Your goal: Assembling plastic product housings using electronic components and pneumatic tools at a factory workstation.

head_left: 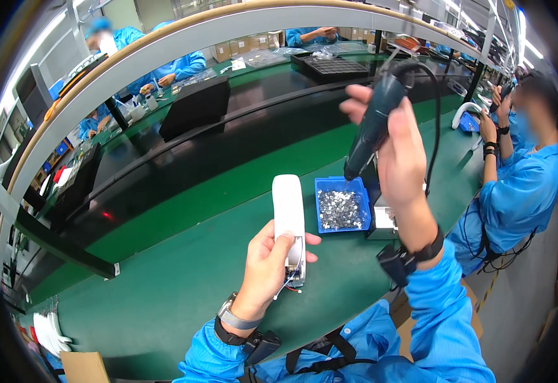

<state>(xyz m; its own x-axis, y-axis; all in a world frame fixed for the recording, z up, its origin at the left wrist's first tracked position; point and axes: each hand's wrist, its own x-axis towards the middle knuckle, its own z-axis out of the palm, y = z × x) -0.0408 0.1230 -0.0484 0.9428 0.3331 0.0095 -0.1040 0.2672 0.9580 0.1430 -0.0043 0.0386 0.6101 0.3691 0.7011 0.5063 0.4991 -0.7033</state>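
Note:
My left hand [267,262] grips a long white plastic housing [288,201] above the green bench, thumb on its front. At the housing's lower end an opening shows small inner parts and loose thin wires [290,289]. My right hand [401,153] is raised around a dark electric screwdriver [374,124], which points down with its cable at the top. Some of its fingers show past the tool's far side, and the grip looks loose. Under the tool's lower end, a blue bin [319,207] contains many small black and silver pieces.
A metal box [383,220] stands beside the bin. A dark conveyor [259,102] runs behind the green bench [183,274], below a curved overhead rail [228,22]. White parts [50,333] lie at the left. A co-worker [515,185] works on the right; others work across the conveyor.

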